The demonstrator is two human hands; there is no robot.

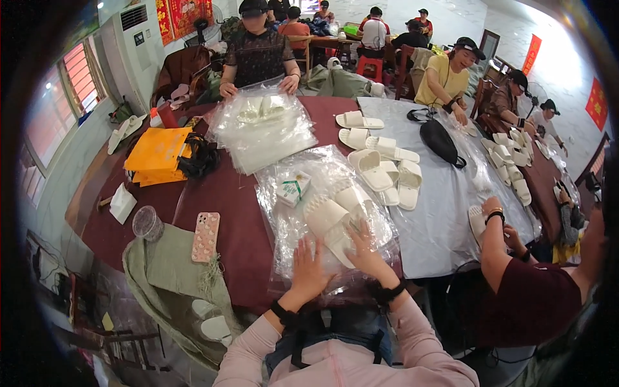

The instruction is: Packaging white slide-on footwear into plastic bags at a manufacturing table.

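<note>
A pair of cream slide slippers [327, 217] lies on a stack of clear plastic bags [284, 248] in front of me; I cannot tell whether the slippers are inside the top bag. My left hand [311, 266] rests flat at the near left of the slippers, fingers stretched out. Beside the slippers' near end, my right hand [366, 250] also has its fingers extended, touching the plastic. Neither hand grips anything. Left of the slippers, a small white and green packet [294, 188] sits on the bags.
More cream slippers [371, 169] are piled at the right, near a black pouch [440, 143]. Across the table, a person handles another bag stack [248, 145]. Leftward are orange bags [155, 155], a phone [205, 237] and a plastic cup [148, 224]. A co-worker's arm [500, 258] reaches in rightward.
</note>
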